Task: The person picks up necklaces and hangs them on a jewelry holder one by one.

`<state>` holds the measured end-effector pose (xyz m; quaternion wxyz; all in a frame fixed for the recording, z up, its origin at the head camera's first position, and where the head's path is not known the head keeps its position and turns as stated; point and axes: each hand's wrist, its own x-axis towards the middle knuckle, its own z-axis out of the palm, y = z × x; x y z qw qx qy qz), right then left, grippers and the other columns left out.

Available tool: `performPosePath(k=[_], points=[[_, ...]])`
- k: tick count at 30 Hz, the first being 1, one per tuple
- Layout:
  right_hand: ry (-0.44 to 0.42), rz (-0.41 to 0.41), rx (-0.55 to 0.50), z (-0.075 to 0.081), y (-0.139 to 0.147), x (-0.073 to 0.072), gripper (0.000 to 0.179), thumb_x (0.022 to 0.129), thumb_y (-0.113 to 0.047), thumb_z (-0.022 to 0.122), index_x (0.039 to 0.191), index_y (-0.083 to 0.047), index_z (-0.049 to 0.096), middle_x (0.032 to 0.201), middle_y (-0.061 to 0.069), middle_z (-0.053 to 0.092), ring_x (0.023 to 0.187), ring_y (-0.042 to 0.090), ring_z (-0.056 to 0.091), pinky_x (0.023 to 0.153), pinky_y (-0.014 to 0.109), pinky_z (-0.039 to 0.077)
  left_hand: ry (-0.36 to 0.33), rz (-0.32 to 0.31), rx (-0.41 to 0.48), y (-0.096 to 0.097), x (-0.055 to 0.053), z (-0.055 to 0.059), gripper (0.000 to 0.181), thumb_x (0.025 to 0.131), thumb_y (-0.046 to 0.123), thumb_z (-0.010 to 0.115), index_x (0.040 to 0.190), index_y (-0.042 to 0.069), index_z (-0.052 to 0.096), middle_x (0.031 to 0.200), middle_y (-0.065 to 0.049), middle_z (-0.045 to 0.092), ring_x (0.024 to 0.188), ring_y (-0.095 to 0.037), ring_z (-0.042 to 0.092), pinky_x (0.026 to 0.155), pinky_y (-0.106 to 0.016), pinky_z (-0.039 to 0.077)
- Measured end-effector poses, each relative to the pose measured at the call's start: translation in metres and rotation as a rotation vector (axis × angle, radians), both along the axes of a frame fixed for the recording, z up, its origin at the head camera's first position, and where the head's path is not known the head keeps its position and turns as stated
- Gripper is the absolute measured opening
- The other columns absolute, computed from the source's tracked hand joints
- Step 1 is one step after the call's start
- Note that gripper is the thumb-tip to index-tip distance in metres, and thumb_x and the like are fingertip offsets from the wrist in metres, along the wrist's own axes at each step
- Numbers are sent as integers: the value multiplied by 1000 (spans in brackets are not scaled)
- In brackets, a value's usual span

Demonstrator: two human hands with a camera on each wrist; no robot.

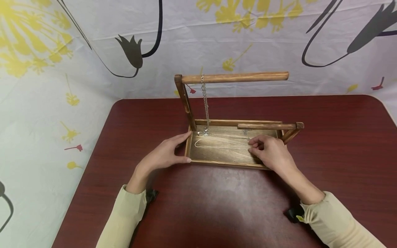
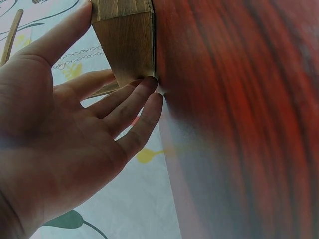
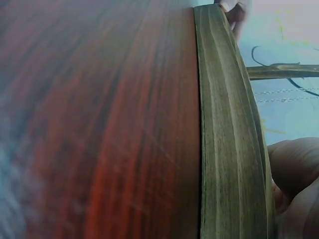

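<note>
A brown wooden jewelry stand has a shallow tray base (image 1: 226, 164) on the table. My left hand (image 1: 165, 151) rests at the tray's left end, thumb at the front corner and fingers toward the back corner. In the left wrist view its fingers are spread and mostly straight against the wood. Over the tray's right half, my right hand (image 1: 274, 151) pinches a thin chain necklace (image 1: 217, 147) between thumb and fingertips. That chain lies in a long narrow loop on the tray floor. A thicker silver necklace (image 1: 205, 100) hangs from the upper bar (image 1: 242, 77), its pendant low over the tray.
A shorter, lower bar (image 1: 266, 126) reaches inward from the stand's right post, just behind my right hand. Beneath the stand is a dark red wood-grain table (image 1: 223, 199). A patterned white cloth (image 1: 173, 31) hangs behind it.
</note>
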<state>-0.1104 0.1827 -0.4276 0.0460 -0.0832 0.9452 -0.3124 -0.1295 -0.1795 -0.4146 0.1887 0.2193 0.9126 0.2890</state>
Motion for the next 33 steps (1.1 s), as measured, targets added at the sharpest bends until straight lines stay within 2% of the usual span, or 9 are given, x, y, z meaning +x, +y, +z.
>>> performPosePath(k=[9, 17, 24, 33], points=[[13, -35, 35, -2, -2, 0, 10, 88, -20, 75, 95, -13, 75, 85, 0, 72, 80, 23, 68, 71, 50, 48, -25, 12, -5, 0, 1, 1, 92, 85, 39, 79, 159, 24, 26, 160, -3, 31, 146, -22, 29, 116, -44, 28], [23, -33, 62, -3, -2, 0, 5, 87, -19, 75, 90, -15, 75, 81, -2, 71, 77, 22, 67, 69, 51, 48, -34, 16, -9, 1, 1, 2, 92, 85, 39, 79, 159, 25, 26, 160, -2, 31, 146, -21, 28, 116, -44, 28], [42, -44, 63, -4, -3, 1, 4, 87, -20, 76, 88, -16, 76, 80, -2, 71, 76, 22, 67, 66, 49, 48, -38, 18, -6, 1, 0, 1, 92, 85, 39, 79, 159, 25, 26, 160, -3, 31, 146, -23, 29, 116, -45, 28], [46, -35, 55, -4, -3, 1, 6, 87, -14, 73, 83, -14, 76, 84, 4, 72, 69, 20, 62, 62, 43, 47, -34, 14, -8, 0, 0, 1, 92, 85, 41, 79, 159, 24, 26, 160, -2, 31, 146, -22, 28, 117, -44, 27]])
